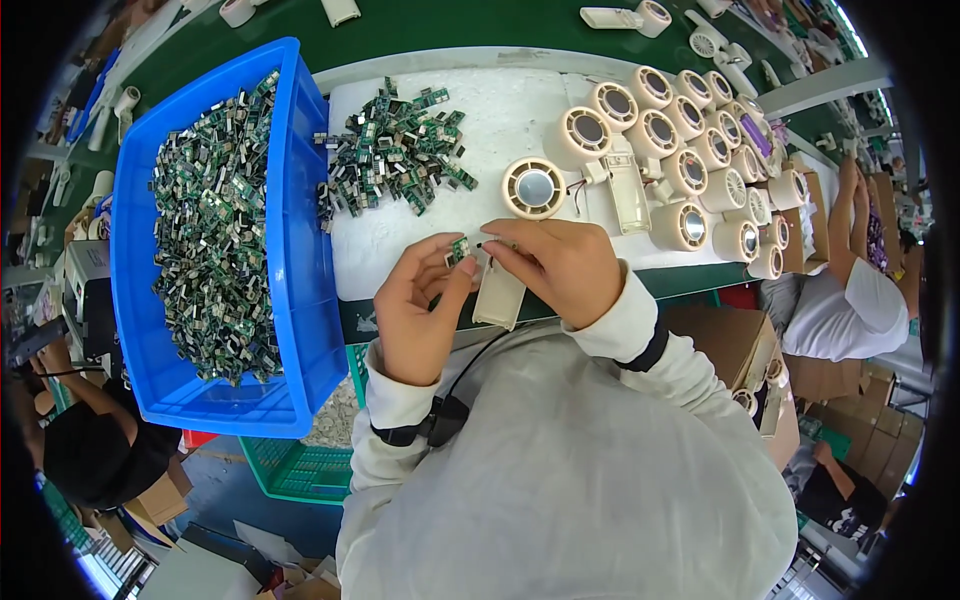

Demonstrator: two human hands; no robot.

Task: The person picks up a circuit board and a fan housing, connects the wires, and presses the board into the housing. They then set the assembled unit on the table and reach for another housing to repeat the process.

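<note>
My left hand (424, 295) is closed, pinching a small green circuit board (459, 250) between thumb and fingertips. Close to its right, my right hand (565, 265) pinches a tiny black-ended piece (481, 245) that looks like a wire end or plug; the fingers hide most of it. Below the fingertips, at the table's near edge, lies the open cream handle (500, 298) of a handheld fan. Just beyond the hands stands a round cream fan head (533, 188) with a shiny centre; whether it joins that handle is hidden by my right hand.
A loose pile of circuit boards (395, 145) lies on the white mat (500, 100). Left of it stands a deep blue bin (300, 330) full of boards. Several cream fans (655, 130) crowd the right side, one with an open handle (628, 190). Other people work at both sides.
</note>
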